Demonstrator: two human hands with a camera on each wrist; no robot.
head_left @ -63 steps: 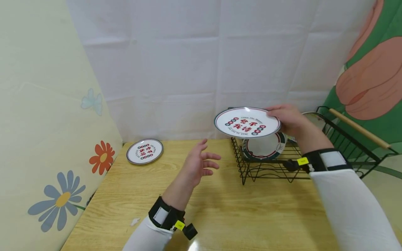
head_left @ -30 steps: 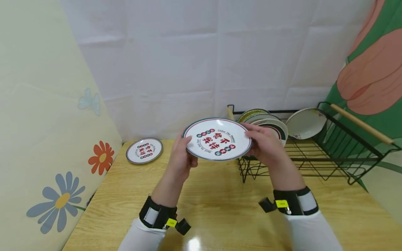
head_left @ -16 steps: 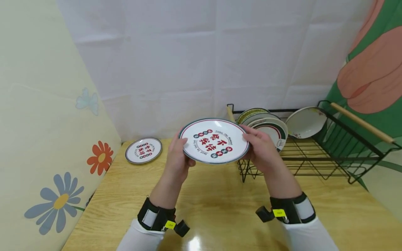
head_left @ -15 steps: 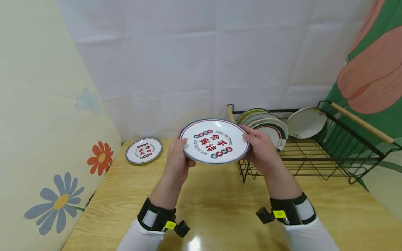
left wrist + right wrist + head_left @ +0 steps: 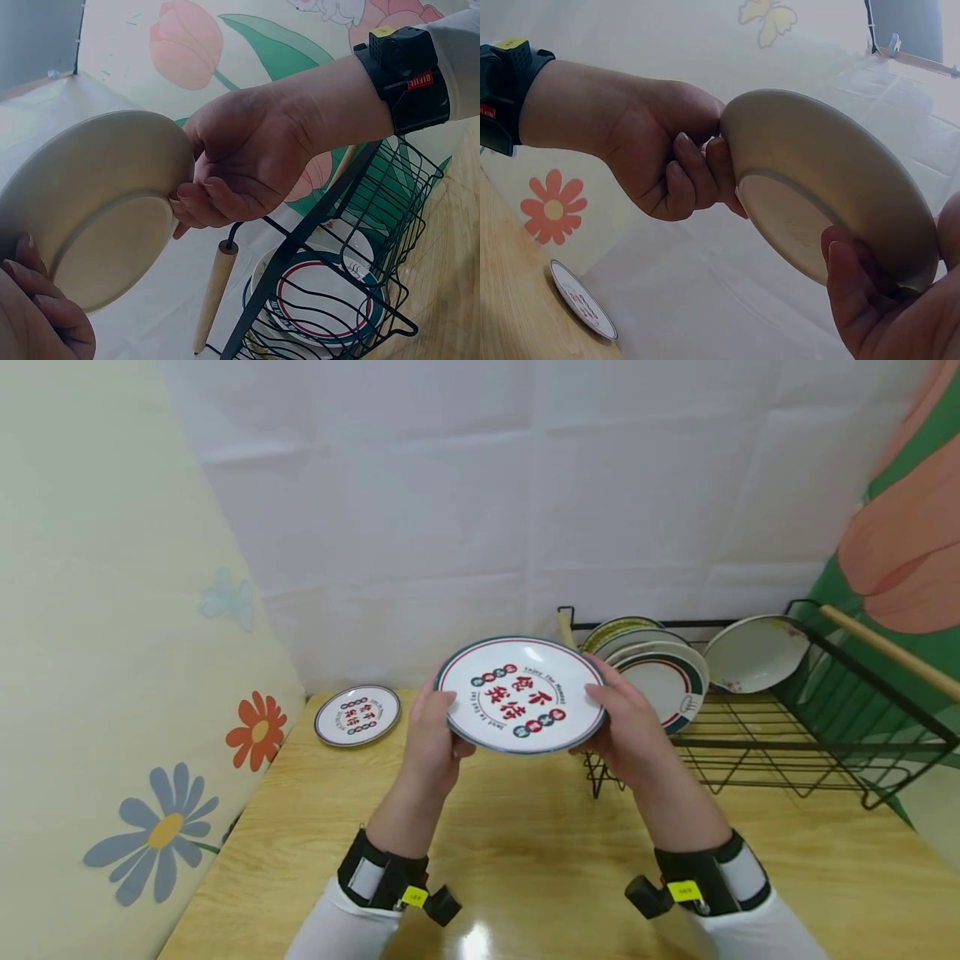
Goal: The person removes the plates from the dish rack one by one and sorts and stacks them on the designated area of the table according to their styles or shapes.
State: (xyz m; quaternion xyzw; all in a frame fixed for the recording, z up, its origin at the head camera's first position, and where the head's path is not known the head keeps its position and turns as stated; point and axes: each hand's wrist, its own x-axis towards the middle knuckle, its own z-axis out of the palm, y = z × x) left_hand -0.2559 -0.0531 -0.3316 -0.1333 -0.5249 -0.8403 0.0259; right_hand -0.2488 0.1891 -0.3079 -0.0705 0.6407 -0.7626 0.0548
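A white plate [image 5: 517,693] with red characters and a dark green rim is held up above the table, tilted toward the head camera. My left hand [image 5: 431,735] grips its left edge, thumb on top and fingers curled beneath. On the opposite edge my right hand [image 5: 626,718] pinches the rim in the same way. Both wrist views show the plain underside of the plate [image 5: 112,217] with fingers from each side under it. A similar patterned plate [image 5: 357,716] lies flat on the table at the back left.
At the right stands a black wire dish rack [image 5: 810,745] with wooden handles. Several plates [image 5: 660,685] lean together in its left part, and a white dish [image 5: 757,652] leans at its back right. A white cloth [image 5: 420,527] hangs behind the wooden table [image 5: 525,835].
The right hand has carried the plate leftward from over the rack, and the left hand, earlier free, has taken its left edge. In the last half second the view has shifted slightly.
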